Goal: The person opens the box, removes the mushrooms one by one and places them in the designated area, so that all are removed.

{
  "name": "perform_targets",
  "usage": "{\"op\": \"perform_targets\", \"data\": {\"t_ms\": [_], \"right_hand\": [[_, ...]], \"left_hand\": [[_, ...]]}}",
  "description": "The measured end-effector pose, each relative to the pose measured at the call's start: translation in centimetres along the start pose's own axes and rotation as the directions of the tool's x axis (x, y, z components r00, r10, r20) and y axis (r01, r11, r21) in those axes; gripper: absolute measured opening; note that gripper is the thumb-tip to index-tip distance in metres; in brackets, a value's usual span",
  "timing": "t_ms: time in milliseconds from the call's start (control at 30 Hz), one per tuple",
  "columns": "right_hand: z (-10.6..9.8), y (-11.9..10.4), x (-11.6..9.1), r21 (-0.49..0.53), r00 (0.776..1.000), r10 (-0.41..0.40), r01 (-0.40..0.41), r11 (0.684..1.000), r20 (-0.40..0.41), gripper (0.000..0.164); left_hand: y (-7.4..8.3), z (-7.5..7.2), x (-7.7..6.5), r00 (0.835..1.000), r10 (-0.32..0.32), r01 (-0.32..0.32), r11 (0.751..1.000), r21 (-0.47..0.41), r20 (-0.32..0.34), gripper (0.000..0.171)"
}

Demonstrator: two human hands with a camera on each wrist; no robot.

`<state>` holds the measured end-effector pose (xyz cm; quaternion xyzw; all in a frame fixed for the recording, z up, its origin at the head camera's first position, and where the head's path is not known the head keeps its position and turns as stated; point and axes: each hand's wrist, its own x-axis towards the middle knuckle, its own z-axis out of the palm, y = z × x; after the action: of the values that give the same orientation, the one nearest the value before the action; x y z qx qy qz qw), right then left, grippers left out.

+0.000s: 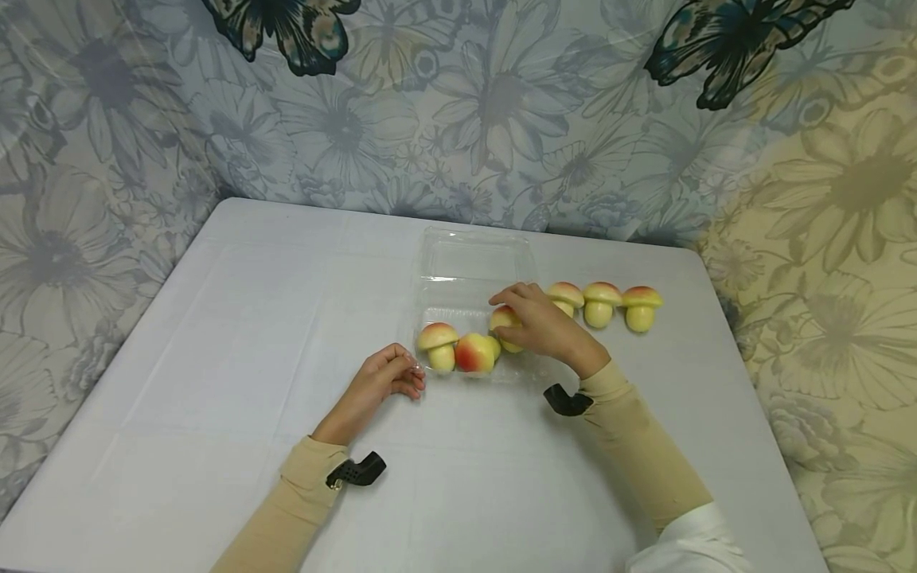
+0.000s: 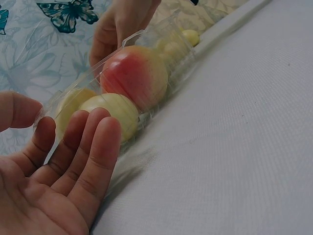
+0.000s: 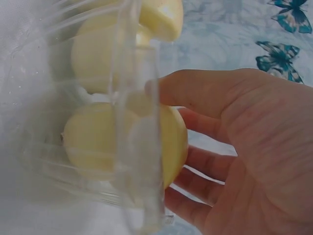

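A clear plastic clamshell container [image 1: 437, 296] lies on the table with its lid folded back. My left hand [image 1: 376, 378] pinches the container's near left rim between thumb and index finger, the other fingers loosely bent beside the wall. Inside, at the left, stands a yellow toy mushroom [image 1: 438, 350] with a reddish cap. Beside it another toy mushroom [image 1: 474, 352] lies with its red-yellow cap towards me. At the container's right side my right hand [image 1: 540, 322] holds a third toy mushroom [image 1: 505, 320], thumb and fingers around its cap. In the right wrist view, its stem [image 3: 90, 139] shows through the clear wall.
Three more toy mushrooms stand in a row to the right of the container: one partly behind the right hand, a middle mushroom [image 1: 600, 304] and an outer mushroom [image 1: 641, 309]. A white cloth covers the table [image 1: 215, 358]. Flower-patterned fabric [image 1: 494, 119] hangs behind it.
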<state>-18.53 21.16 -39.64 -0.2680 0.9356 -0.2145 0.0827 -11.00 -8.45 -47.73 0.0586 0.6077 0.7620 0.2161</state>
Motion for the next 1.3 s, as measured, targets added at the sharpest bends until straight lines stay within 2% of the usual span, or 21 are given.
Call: {"op": "perform_targets", "data": {"t_ms": [367,733,1300], "right_hand": [[0.27,-0.07,-0.11,-0.046,1.0,0.002,-0.002,0.999,0.005,0.045],[0.47,-0.26,-0.23,-0.044,1.0,0.01,-0.009,0.999,0.018,0.043],[0.47,-0.11,0.0,-0.048,1.0,-0.003,0.003,0.999,-0.006,0.043]], "left_hand": [[0.04,-0.03,0.05,1.0,-0.013,0.013,1.0,0.001,-0.007,0.016],[-0.04,0.03,0.1,1.0,-0.006,0.006,1.0,0.0,-0.012,0.016],[0.13,0.12,0.03,1.0,-0.001,0.001,1.0,0.002,-0.005,0.016]]}}
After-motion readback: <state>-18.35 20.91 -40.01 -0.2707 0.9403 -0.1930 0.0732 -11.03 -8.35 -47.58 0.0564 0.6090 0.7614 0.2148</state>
